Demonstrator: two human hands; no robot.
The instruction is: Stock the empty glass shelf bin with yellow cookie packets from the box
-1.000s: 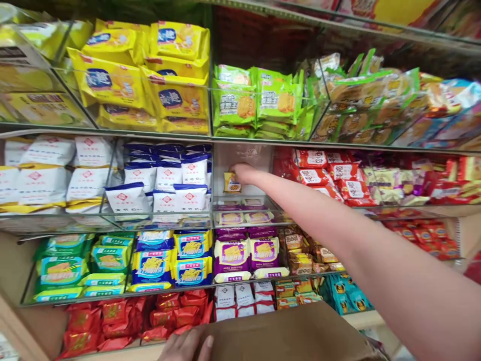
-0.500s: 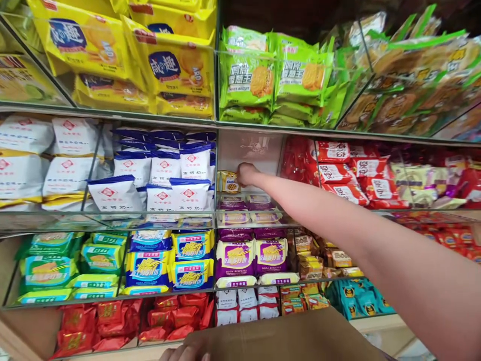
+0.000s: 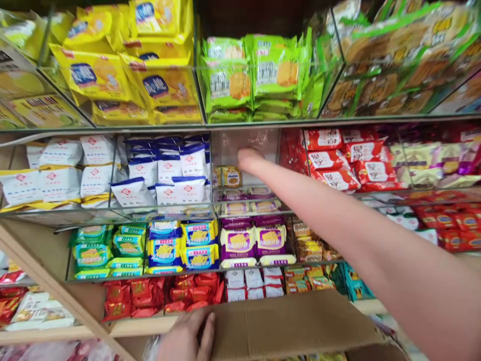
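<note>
My right hand (image 3: 250, 159) reaches into a clear shelf bin (image 3: 268, 138). It is blurred, bent at the wrist, with its fingers hidden from me. Just below and left of it stands a small yellow cookie packet (image 3: 230, 176), with part of a second one at its left. My left hand (image 3: 188, 335) is at the left edge of a brown cardboard box (image 3: 281, 321), its fingers bent over the edge of the flap and gripping it. Yellow packets show inside the box at the bottom of the view.
White-and-blue packets (image 3: 169, 173) fill the bin to the left, red packets (image 3: 326, 153) the one to the right. Green biscuit packets (image 3: 278, 67) lie above. Purple soda biscuit packs (image 3: 238, 245) sit below. Clear dividers and a shelf edge (image 3: 150, 128) frame the bins.
My right hand has moved up from beside the cookie packet, which now stands apart from it. The view has shifted, and more of my left hand and the cardboard box shows.
</note>
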